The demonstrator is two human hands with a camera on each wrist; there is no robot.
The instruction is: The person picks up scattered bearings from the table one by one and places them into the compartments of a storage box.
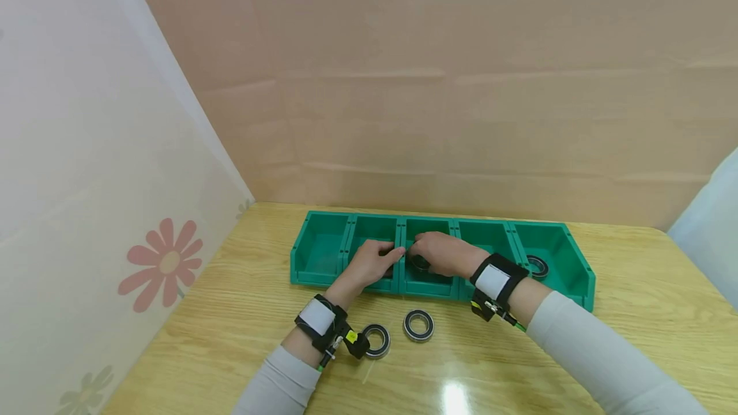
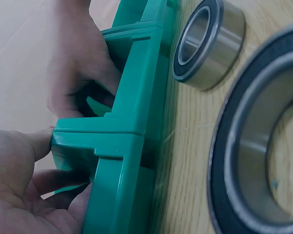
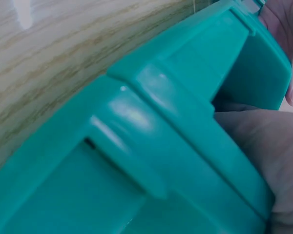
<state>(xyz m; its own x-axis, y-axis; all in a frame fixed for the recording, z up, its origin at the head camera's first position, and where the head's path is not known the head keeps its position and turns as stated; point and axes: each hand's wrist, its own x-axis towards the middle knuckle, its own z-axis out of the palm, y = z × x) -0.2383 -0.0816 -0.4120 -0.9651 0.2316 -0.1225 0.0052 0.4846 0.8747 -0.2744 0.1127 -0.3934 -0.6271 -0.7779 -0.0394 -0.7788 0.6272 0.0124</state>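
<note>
A green bin row (image 1: 426,288) with several compartments stands on the table. My right hand (image 1: 446,253) reaches down into the middle compartment, its fingers around a dark-faced ball bearing (image 1: 420,263); the bin wall hides much of this grip in the right wrist view. Just left of it, my left hand (image 1: 369,264) is at the neighbouring compartment, thumb tip right at the divider (image 2: 97,127) and the other fingers loosely bent inside. Two ball bearings lie on the table in front: one bearing (image 1: 418,325) near the bins, another bearing (image 1: 380,342) beside the left wrist camera.
One more bearing (image 1: 537,266) sits in the far-right compartment. The far-left compartment (image 1: 323,245) shows its bare green floor. Behind the wooden table (image 1: 230,312) hangs a beige backdrop (image 1: 438,114), with a flowered white sheet (image 1: 104,178) at the left.
</note>
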